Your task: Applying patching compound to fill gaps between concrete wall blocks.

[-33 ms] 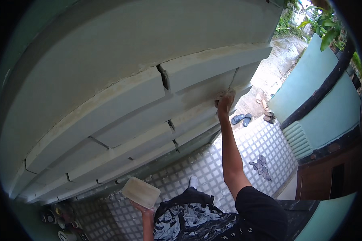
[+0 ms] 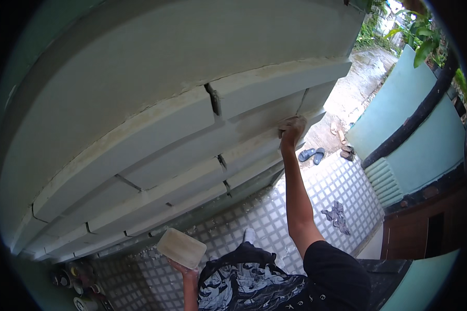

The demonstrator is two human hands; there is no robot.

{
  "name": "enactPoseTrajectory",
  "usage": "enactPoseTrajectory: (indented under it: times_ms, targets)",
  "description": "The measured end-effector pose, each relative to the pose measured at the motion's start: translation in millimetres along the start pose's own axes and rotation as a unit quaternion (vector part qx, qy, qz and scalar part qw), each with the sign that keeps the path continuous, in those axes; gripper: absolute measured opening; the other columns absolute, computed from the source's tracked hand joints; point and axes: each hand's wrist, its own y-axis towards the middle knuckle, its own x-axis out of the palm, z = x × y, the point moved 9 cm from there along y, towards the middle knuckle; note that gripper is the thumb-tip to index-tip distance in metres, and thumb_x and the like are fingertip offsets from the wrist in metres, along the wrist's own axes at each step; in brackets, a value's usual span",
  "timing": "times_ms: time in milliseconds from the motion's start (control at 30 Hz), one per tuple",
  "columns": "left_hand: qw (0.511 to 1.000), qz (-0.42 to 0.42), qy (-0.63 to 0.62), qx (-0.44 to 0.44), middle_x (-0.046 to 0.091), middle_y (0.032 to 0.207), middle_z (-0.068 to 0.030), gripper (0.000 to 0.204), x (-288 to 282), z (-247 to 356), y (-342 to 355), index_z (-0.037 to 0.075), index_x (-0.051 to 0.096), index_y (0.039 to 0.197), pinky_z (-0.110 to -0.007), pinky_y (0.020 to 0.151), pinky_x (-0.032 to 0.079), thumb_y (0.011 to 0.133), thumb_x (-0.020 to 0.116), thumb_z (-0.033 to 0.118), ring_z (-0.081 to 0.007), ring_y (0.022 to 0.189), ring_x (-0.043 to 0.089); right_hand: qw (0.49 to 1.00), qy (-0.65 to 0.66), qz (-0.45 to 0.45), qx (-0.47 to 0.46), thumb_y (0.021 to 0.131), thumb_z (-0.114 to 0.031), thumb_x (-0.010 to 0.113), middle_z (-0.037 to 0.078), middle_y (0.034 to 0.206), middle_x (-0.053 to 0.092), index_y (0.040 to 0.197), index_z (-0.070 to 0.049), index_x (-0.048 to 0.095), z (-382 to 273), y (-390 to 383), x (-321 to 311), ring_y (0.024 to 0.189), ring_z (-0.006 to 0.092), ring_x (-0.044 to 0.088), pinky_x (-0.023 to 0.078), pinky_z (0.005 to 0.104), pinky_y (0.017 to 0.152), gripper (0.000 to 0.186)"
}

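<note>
My right arm reaches up to the pale wall [image 2: 176, 111], which has stepped, block-like bands with dark gaps between the blocks. My right hand [image 2: 293, 128] presses on a recessed band, beside a thin vertical joint. Its fingers are bent together, and whatever they hold is hidden. A damp-looking, darker patch [image 2: 254, 123] lies on the band to the left of that hand. Low in front of me, my left hand [image 2: 184, 268] grips a pale rectangular plastic container [image 2: 181, 248] by its near edge. The container has rounded corners and a cloudy beige look.
Grey-and-white tiles [image 2: 321, 194] cover the floor, with pale crumbs near the wall's foot. A crumpled cloth [image 2: 337, 216] and blue slippers [image 2: 312, 155] lie to the right. Several cans [image 2: 83, 282] stand at lower left. A brown wooden door [image 2: 420, 228] is at right.
My right hand has shifted slightly at the same spot on the wall, its back now turned flatter. My left hand and the container stay in place.
</note>
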Motion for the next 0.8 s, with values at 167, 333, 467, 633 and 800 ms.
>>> enactPoseTrajectory:
  times_ms: [167,333,467,633,800]
  targets:
    - [0.999,0.012,-0.021,0.029,0.049,0.129,-0.0014,0.06,-11,10,-4,0.021,0.038,0.134,-0.046,0.092,0.047,0.089,0.036,0.059,-0.0268,0.113,0.054,0.957,0.214,0.061,0.187,0.088,-0.014,0.039,0.011,0.073,0.052,0.098,0.002,0.054,4,-32,-13,0.072,0.0204,0.051,0.04,0.0314,0.074,0.024]
    - [0.999,-0.012,-0.034,0.015,0.049,0.13,-0.0015,0.06,-10,1,-4,0.021,0.038,0.135,-0.047,0.093,0.047,0.089,0.035,0.06,-0.0271,0.113,0.054,0.999,-0.034,0.002,0.015,0.087,-0.015,0.039,0.014,0.102,0.048,0.108,-0.001,0.043,43,-25,-11,0.091,0.0259,0.053,0.05,0.0354,0.068,0.025]
    - [0.998,-0.007,-0.046,0.039,0.048,0.131,-0.002,0.062,-25,19,-6,0.021,0.037,0.135,-0.048,0.093,0.046,0.088,0.035,0.061,-0.0281,0.114,0.053,0.993,0.113,0.022,0.002,0.09,-0.024,0.041,0.014,0.106,0.049,0.112,-0.002,0.044,-26,-63,28,0.095,0.0245,0.052,0.047,0.0365,0.078,0.031]
    - [0.998,-0.023,-0.055,0.024,0.047,0.132,-0.0026,0.064,-18,16,-7,0.022,0.036,0.136,-0.05,0.093,0.046,0.087,0.034,0.063,-0.0293,0.115,0.052,0.961,-0.211,-0.045,-0.17,0.094,-0.03,0.039,0.013,0.106,0.051,0.121,-0.003,0.041,-12,-75,28,0.101,0.0223,0.051,0.045,0.0343,0.08,0.038]
    - [0.999,-0.012,-0.04,0.031,0.047,0.132,-0.0028,0.063,-14,30,-24,0.022,0.037,0.136,-0.051,0.093,0.045,0.087,0.033,0.063,-0.0299,0.115,0.052,0.988,0.094,0.005,0.12,0.091,-0.023,0.04,0.017,0.112,0.046,0.125,0.005,0.037,16,-91,47,0.103,0.0293,0.049,0.044,0.035,0.087,0.044]
